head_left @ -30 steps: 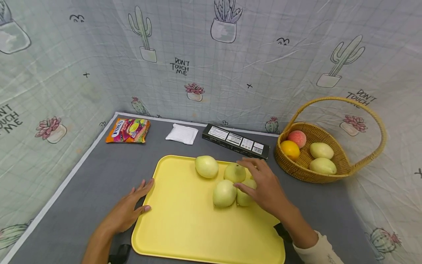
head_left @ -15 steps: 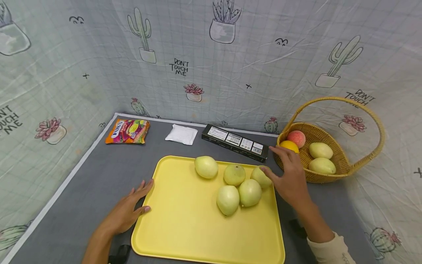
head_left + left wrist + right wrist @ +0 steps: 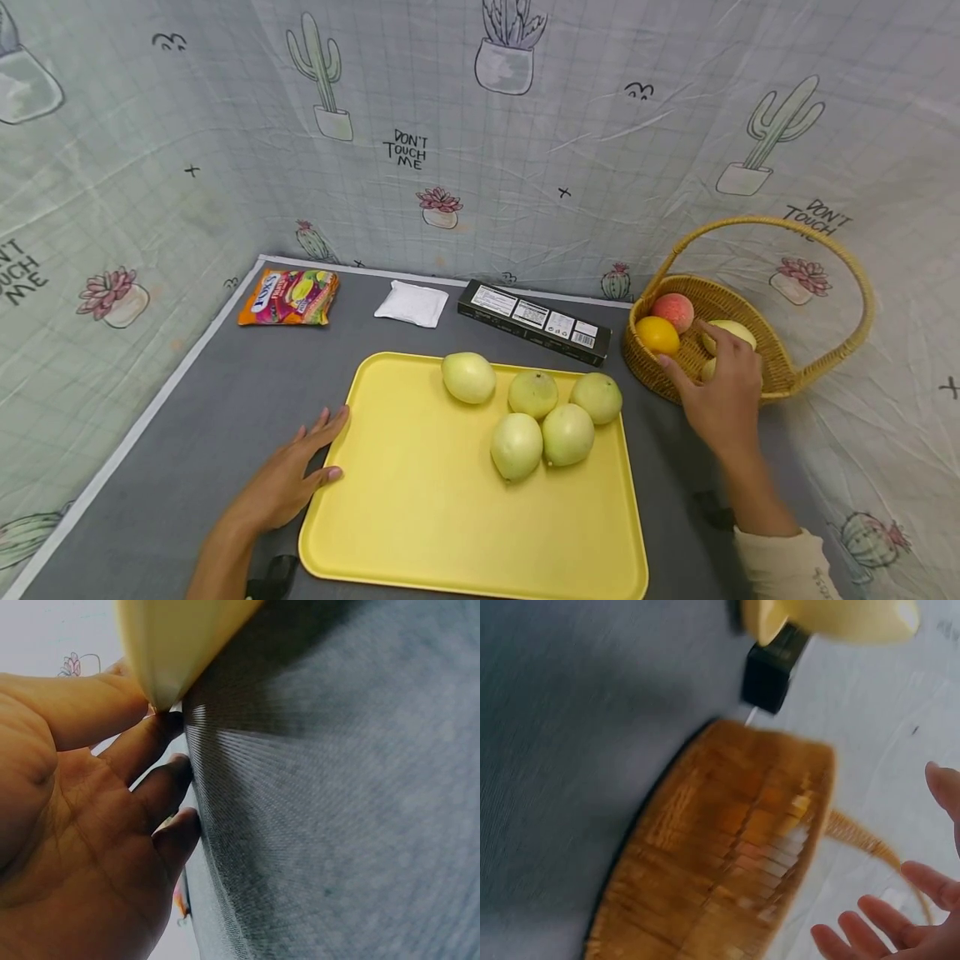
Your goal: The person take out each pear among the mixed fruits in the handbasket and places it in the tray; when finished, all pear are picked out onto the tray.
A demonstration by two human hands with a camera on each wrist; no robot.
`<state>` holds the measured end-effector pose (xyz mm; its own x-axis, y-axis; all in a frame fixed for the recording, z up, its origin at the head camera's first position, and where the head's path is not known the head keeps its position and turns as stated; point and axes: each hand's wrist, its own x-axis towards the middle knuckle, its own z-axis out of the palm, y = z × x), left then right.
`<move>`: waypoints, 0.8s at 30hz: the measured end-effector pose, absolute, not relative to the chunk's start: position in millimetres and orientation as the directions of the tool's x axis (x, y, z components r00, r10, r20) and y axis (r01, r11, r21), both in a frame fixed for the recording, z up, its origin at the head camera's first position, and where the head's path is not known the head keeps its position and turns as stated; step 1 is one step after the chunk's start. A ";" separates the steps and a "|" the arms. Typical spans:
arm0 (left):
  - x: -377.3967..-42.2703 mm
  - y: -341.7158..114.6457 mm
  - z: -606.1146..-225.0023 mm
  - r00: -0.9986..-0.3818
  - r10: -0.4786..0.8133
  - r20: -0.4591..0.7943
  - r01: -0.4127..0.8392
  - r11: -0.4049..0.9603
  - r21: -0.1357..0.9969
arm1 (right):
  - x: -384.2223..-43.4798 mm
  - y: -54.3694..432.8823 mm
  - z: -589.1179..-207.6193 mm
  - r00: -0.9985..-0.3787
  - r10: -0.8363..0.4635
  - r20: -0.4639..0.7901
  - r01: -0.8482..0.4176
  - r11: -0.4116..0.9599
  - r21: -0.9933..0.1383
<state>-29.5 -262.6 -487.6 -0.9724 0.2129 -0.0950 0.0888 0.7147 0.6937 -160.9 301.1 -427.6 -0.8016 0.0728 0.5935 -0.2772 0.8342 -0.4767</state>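
On the yellow tray in the head view lie several pale green fruits, most grouped at the right side. My left hand touches the tray's left rim with thumb and fingers extended; the left wrist view shows the thumb against the rim. Over the wicker basket my right hand hovers with fingers spread, holding nothing. A peach, an orange and a yellow-green fruit lie in the basket. Another is mostly hidden behind the right hand.
Behind the tray lie an orange candy bag, a white packet and a long black box. The basket's tall handle arches above it. A patterned cloth wall closes off the back and sides.
My right hand has moved from the fruits on the tray rightward to above the basket. Two front fruits on the tray shifted slightly early on. The left hand stays at the tray rim.
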 end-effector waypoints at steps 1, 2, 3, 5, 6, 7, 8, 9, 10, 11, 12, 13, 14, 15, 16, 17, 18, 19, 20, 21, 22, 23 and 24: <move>-29.5 -262.7 -487.6 -0.973 0.213 -0.092 0.091 0.714 0.694 | -163.0 305.9 -428.3 -0.810 0.090 0.580 -0.256 0.835 -0.487; -29.4 -262.8 -487.7 -0.973 0.213 -0.088 0.093 0.712 0.696 | -165.4 310.9 -429.7 -0.817 0.106 0.567 -0.236 0.836 -0.496; -29.2 -263.0 -487.8 -0.973 0.213 -0.085 0.095 0.712 0.695 | -167.8 315.9 -431.1 -0.823 0.124 0.554 -0.216 0.834 -0.507; -28.9 -263.2 -487.8 -0.973 0.215 -0.080 0.100 0.713 0.694 | -173.2 325.5 -434.4 -0.833 0.161 0.529 -0.173 0.833 -0.526; -28.6 -263.4 -487.7 -0.973 0.215 -0.079 0.100 0.712 0.695 | -175.9 329.9 -435.9 -0.837 0.176 0.518 -0.156 0.831 -0.534; -28.4 -263.5 -487.6 -0.973 0.215 -0.078 0.101 0.711 0.696 | -178.7 334.2 -437.5 -0.839 0.190 0.510 -0.141 0.829 -0.541; -28.3 -263.6 -487.5 -0.973 0.216 -0.079 0.101 0.710 0.697 | -181.5 338.3 -439.2 -0.839 0.201 0.506 -0.129 0.828 -0.545; -28.1 -263.7 -487.4 -0.973 0.217 -0.080 0.101 0.709 0.698 | -183.9 342.1 -440.2 -0.839 0.212 0.501 -0.118 0.828 -0.549; -28.0 -263.8 -487.2 -0.973 0.218 -0.081 0.101 0.708 0.699 | -186.4 345.7 -441.3 -0.840 0.222 0.495 -0.106 0.827 -0.552; -28.0 -264.0 -487.2 -0.972 0.220 -0.081 0.102 0.707 0.700 | -188.9 349.1 -442.2 -0.842 0.227 0.490 -0.100 0.826 -0.555; -27.9 -264.0 -487.0 -0.972 0.221 -0.080 0.103 0.708 0.699 | -191.0 352.2 -442.6 -0.846 0.233 0.479 -0.090 0.824 -0.559; -27.8 -264.1 -486.9 -0.972 0.222 -0.079 0.105 0.707 0.699 | -193.2 355.3 -442.9 -0.850 0.238 0.469 -0.081 0.822 -0.564; -27.8 -264.3 -486.6 -0.972 0.222 -0.080 0.104 0.708 0.699 | -195.5 358.2 -443.1 -0.856 0.245 0.455 -0.066 0.822 -0.566; -27.7 -264.4 -486.5 -0.972 0.222 -0.080 0.104 0.708 0.698 | -197.8 361.0 -443.1 -0.864 0.249 0.438 -0.053 0.820 -0.570; -27.8 -264.5 -486.3 -0.972 0.222 -0.079 0.105 0.709 0.697 | -200.4 363.7 -443.2 -0.872 0.254 0.419 -0.036 0.819 -0.572; -27.9 -264.6 -486.3 -0.972 0.222 -0.078 0.106 0.709 0.697 | -202.9 366.2 -443.1 -0.880 0.259 0.398 -0.019 0.819 -0.574; -28.0 -264.6 -486.4 -0.972 0.223 -0.078 0.106 0.709 0.697 | -205.3 368.5 -442.9 -0.888 0.266 0.375 0.003 0.818 -0.575; -28.2 -264.7 -486.6 -0.972 0.223 -0.079 0.105 0.708 0.698 | -208.1 371.0 -442.7 -0.894 0.273 0.355 0.021 0.818 -0.575; -28.4 -264.8 -486.7 -0.971 0.223 -0.081 0.104 0.708 0.699 | -210.9 373.4 -442.8 -0.899 0.279 0.337 0.038 0.818 -0.574; -28.6 -264.8 -487.0 -0.971 0.223 -0.081 0.104 0.708 0.698 | -213.7 375.6 -442.8 -0.903 0.286 0.321 0.055 0.817 -0.574; -28.8 -264.8 -487.2 -0.971 0.224 -0.081 0.105 0.708 0.699 | -216.2 377.6 -442.7 -0.907 0.292 0.304 0.071 0.817 -0.573; -28.9 -264.9 -487.4 -0.971 0.225 -0.080 0.107 0.708 0.698 | -218.7 379.7 -442.6 -0.910 0.300 0.284 0.090 0.815 -0.572; -29.0 -264.9 -487.4 -0.971 0.226 -0.080 0.107 0.709 0.697 | -221.2 381.7 -442.5 -0.914 0.306 0.267 0.106 0.814 -0.572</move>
<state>-29.0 -264.9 -487.4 -0.9709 0.2258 -0.0798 0.1075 0.7087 0.6973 -221.2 381.7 -442.5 -0.9136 0.3065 0.2671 0.1057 0.8135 -0.5719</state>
